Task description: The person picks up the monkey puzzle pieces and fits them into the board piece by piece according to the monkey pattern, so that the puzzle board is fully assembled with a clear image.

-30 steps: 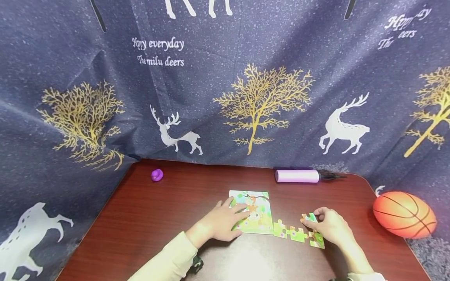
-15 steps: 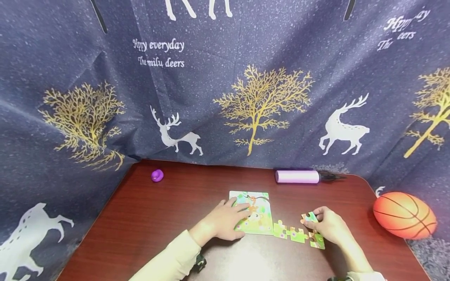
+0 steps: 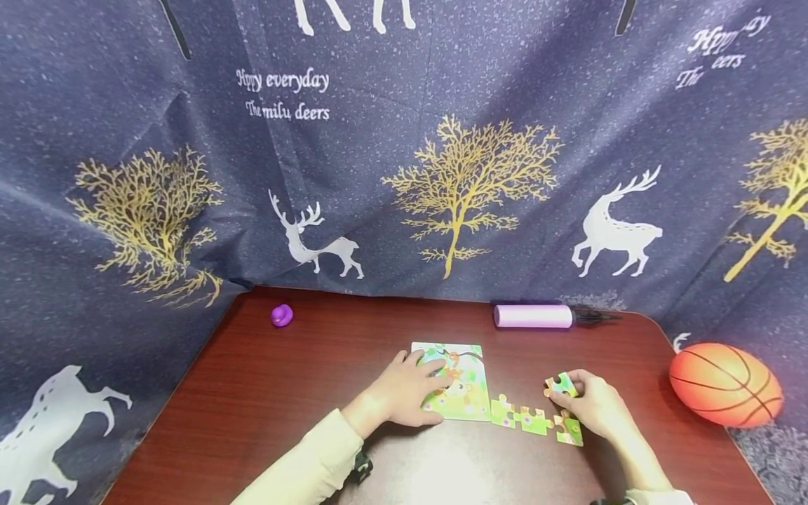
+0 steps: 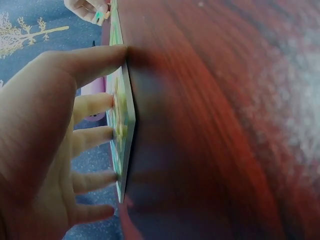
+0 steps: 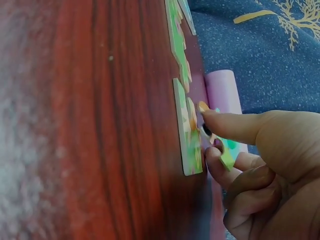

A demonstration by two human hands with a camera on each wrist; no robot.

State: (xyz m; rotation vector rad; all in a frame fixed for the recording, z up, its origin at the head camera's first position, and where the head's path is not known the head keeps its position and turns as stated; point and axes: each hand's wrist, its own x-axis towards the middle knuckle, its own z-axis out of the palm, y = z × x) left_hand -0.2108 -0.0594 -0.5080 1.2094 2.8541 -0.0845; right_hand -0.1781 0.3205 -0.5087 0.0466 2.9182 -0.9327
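My left hand [image 3: 412,391] lies spread over the left part of a square jigsaw puzzle [image 3: 470,403] with a cartoon animal picture. In the left wrist view its fingertips rest on the puzzle, the thumb at the near edge. Between thumb and fingers of my right hand [image 3: 596,407] is a jigsaw piece [image 3: 562,383], green and orange, pinched and tilted up in the right wrist view [image 5: 227,155]. Just below it on the table lies a corner piece [image 3: 571,432]. Two more green pieces, one [image 3: 503,412] by the puzzle and another [image 3: 534,422], continue the row leftward.
A lilac hand pump [image 3: 533,316] lies along the back of the brown table [image 3: 341,337]. At the back left sits a purple rubber duck [image 3: 282,315]. An orange basketball [image 3: 726,385] is at the right edge. A dark blue printed curtain [image 3: 379,140] hangs behind.
My right hand has lifted and turned the pinched jigsaw piece slightly, away from the corner piece. The left hand has shifted a little to the right on the puzzle.
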